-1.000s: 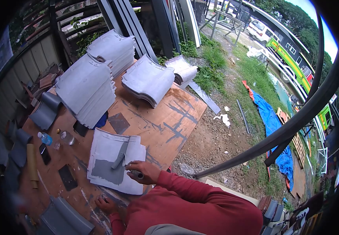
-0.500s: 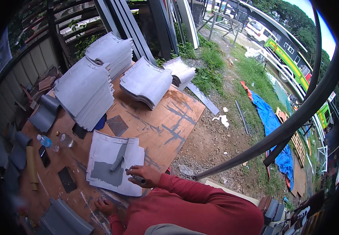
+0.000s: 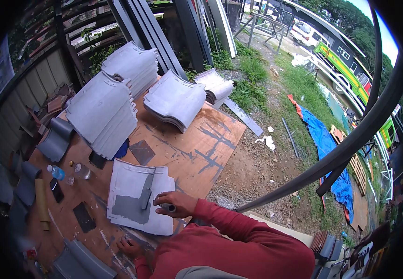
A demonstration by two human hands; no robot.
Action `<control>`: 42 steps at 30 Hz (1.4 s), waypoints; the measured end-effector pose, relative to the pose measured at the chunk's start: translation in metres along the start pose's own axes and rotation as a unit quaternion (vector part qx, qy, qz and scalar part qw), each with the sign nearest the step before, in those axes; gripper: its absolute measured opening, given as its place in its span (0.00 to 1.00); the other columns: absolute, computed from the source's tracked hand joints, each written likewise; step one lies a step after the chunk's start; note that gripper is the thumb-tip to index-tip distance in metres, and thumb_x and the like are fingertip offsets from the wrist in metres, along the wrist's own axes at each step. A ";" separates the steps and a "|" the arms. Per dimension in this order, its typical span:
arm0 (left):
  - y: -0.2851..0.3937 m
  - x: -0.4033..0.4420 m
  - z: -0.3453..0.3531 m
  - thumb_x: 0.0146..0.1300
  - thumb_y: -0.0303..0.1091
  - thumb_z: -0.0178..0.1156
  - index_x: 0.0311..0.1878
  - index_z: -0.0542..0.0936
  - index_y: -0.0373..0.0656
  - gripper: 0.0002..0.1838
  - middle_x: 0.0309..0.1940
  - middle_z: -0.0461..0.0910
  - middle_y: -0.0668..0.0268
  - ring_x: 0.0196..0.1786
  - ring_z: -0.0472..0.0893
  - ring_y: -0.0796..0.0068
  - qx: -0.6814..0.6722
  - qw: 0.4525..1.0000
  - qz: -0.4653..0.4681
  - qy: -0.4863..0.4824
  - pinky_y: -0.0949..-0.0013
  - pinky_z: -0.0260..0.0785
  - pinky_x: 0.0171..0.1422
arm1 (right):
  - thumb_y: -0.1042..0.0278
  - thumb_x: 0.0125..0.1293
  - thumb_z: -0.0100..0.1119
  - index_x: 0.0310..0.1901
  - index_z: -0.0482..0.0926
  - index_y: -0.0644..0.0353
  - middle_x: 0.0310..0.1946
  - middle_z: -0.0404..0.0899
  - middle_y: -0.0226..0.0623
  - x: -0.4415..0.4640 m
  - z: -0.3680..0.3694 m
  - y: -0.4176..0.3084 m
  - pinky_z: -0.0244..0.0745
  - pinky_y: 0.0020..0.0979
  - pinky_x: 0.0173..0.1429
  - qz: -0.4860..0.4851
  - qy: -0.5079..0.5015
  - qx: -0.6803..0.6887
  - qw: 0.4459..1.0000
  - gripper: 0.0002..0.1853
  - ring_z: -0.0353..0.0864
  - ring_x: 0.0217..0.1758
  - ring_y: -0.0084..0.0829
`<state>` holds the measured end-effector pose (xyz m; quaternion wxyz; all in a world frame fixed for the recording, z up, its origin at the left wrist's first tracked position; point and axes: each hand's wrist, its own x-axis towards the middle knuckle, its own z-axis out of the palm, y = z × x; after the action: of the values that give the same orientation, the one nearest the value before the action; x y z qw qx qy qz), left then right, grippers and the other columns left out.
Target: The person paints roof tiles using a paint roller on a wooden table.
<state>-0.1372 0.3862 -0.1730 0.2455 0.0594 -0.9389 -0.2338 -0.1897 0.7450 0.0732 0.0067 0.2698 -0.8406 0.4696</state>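
Observation:
My right hand (image 3: 178,204) grips the handle of a small paint roller (image 3: 146,198), whose grey roller end lies over a pale curved roof tile (image 3: 158,223). A dark grey painted patch (image 3: 129,209) covers part of that tile. My left hand (image 3: 130,247) rests low on the wooden table (image 3: 211,144), just in front of the tile, with its fingers curled around something pale that is too small to make out. Close to it lies a dark grey curved tile (image 3: 83,261).
Stacks of pale roof tiles (image 3: 100,114) stand at the back. Dark flat pieces (image 3: 84,217), a water bottle (image 3: 56,172), a glass jar (image 3: 83,171), a phone (image 3: 56,189) and a brown tube (image 3: 42,204) lie left. A dark pole (image 3: 322,172) crosses the right side.
The whole view has shifted slightly. The roller end now points more steeply up the tile, and my right hand has turned a little with the handle. My left hand stays on the table.

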 end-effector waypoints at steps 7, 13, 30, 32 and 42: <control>0.005 -0.002 -0.002 0.65 0.36 0.55 0.56 0.78 0.29 0.22 0.55 0.73 0.39 0.59 0.74 0.36 0.018 1.000 -0.019 -0.002 0.42 0.66 0.66 | 0.60 0.71 0.64 0.55 0.82 0.59 0.49 0.83 0.50 -0.008 0.017 0.009 0.79 0.48 0.52 0.008 0.034 -0.022 0.999 0.16 0.84 0.50 0.55; 0.004 0.000 -0.003 0.66 0.36 0.55 0.57 0.78 0.29 0.22 0.55 0.73 0.39 0.60 0.73 0.35 0.003 1.000 -0.010 -0.009 0.42 0.66 0.67 | 0.61 0.71 0.64 0.55 0.82 0.58 0.49 0.83 0.49 -0.010 0.020 0.010 0.80 0.48 0.50 0.001 0.039 -0.028 0.999 0.16 0.84 0.48 0.55; 0.008 0.000 -0.005 0.66 0.35 0.55 0.54 0.79 0.29 0.20 0.56 0.74 0.41 0.60 0.74 0.38 -0.008 1.000 -0.007 0.007 0.43 0.66 0.67 | 0.58 0.71 0.63 0.54 0.83 0.59 0.48 0.84 0.49 -0.017 0.022 0.000 0.81 0.47 0.50 0.028 0.028 -0.049 0.998 0.16 0.85 0.47 0.54; 0.006 -0.001 -0.002 0.67 0.35 0.55 0.54 0.79 0.29 0.20 0.56 0.74 0.41 0.60 0.74 0.38 -0.002 1.000 -0.013 0.008 0.43 0.66 0.67 | 0.58 0.72 0.63 0.54 0.83 0.58 0.48 0.84 0.48 -0.019 0.024 0.001 0.81 0.47 0.50 0.031 0.028 -0.052 0.998 0.16 0.85 0.47 0.53; 0.000 -0.001 0.001 0.69 0.36 0.54 0.55 0.79 0.30 0.19 0.56 0.74 0.42 0.59 0.75 0.40 -0.007 1.000 -0.019 -0.004 0.44 0.67 0.66 | 0.58 0.71 0.63 0.53 0.83 0.58 0.47 0.84 0.48 -0.015 0.024 0.002 0.81 0.47 0.49 0.020 0.035 -0.053 0.998 0.15 0.84 0.46 0.53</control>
<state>-0.1369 0.3869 -0.1744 0.2377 0.0746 -0.9369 -0.2451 -0.1723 0.7333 0.0542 0.0412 0.2350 -0.8689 0.4337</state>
